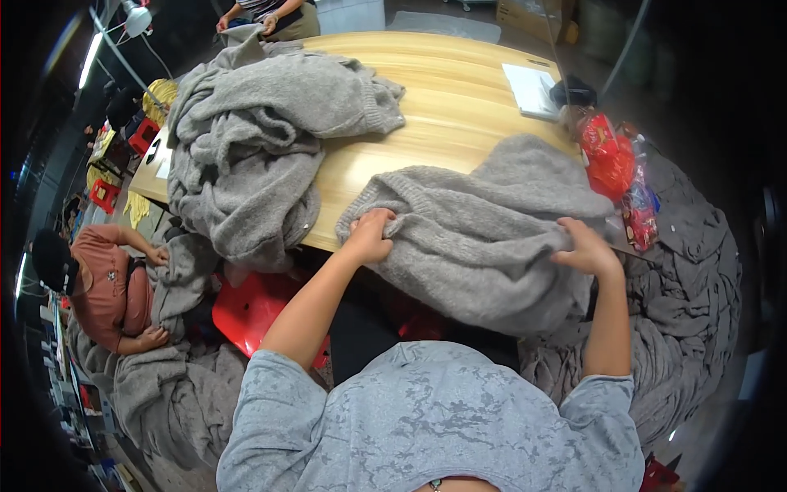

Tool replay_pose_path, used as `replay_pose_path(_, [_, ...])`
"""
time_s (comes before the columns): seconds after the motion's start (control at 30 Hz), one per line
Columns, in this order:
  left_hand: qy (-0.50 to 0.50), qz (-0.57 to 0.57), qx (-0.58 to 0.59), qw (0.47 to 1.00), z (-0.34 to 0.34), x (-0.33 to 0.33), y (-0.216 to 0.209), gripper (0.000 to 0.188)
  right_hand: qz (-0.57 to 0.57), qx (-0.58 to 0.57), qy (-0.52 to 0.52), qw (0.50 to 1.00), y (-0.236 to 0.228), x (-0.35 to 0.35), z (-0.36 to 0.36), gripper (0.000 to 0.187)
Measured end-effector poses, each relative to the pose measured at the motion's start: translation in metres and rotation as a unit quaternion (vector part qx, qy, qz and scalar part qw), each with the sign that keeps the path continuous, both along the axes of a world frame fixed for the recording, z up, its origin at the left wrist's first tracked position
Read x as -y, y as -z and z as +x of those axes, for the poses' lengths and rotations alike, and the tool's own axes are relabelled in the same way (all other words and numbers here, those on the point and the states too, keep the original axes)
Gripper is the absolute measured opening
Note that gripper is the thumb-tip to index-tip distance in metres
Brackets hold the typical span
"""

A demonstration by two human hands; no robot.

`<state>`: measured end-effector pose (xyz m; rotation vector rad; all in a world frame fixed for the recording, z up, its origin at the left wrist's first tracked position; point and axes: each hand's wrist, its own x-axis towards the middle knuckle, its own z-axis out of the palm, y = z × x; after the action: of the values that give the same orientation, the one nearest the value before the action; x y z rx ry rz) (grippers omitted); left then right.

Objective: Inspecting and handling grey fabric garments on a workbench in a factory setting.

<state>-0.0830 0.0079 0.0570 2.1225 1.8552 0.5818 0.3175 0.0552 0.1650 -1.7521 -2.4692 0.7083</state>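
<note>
A grey knitted sweater [484, 246] lies bunched over the near edge of the table, its lower part hanging down towards me. At its left end my left hand [373, 236] is closed on the cloth beside a ribbed edge, fingers partly hidden in the folds. My right hand [589, 248] grips the sweater's right side, thumb and forefinger on the knit with a fold between them. To the left, a large heap of grey knitwear [254, 148] covers that side of the table, one ribbed end pointing right.
The wooden table [443, 90] carries white papers [529, 88] and a red plastic bag [607, 160] at right. More grey knitwear [680, 303] is piled on the right. A red stool [254, 307] stands by my left arm. A seated co-worker [115, 287] handles grey cloth; another person sits beyond the table.
</note>
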Motion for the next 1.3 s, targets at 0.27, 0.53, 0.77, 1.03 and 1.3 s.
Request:
replay_pose_path(0.27, [0.089,-0.02,-0.001,0.996,0.05,-0.045,-0.013,0.04,0.134,-0.042,0.084,0.986,0.087,-0.013,-0.025,0.057])
replay_pose_path(0.53, [0.03,0.073,0.136,0.988,-0.021,-0.085,-0.036,0.027,0.317,-0.238,0.038,0.917,0.008,-0.03,0.004,0.026])
replay_pose_path(0.77, [0.081,0.039,-0.004,0.996,-0.034,0.005,-0.057,0.06,0.164,-0.161,-0.09,0.969,0.015,0.084,-0.027,0.05])
replay_pose_path(1.03, [0.166,-0.147,-0.12,0.968,0.02,0.028,-0.006,0.079,0.245,-0.02,-0.073,0.967,0.088,0.082,0.012,0.058])
replay_pose_path(1.3, [-0.005,-0.169,0.233,0.958,-0.031,0.0,-0.026,0.023,-0.009,-0.227,0.071,0.971,0.001,-0.01,0.055,0.027])
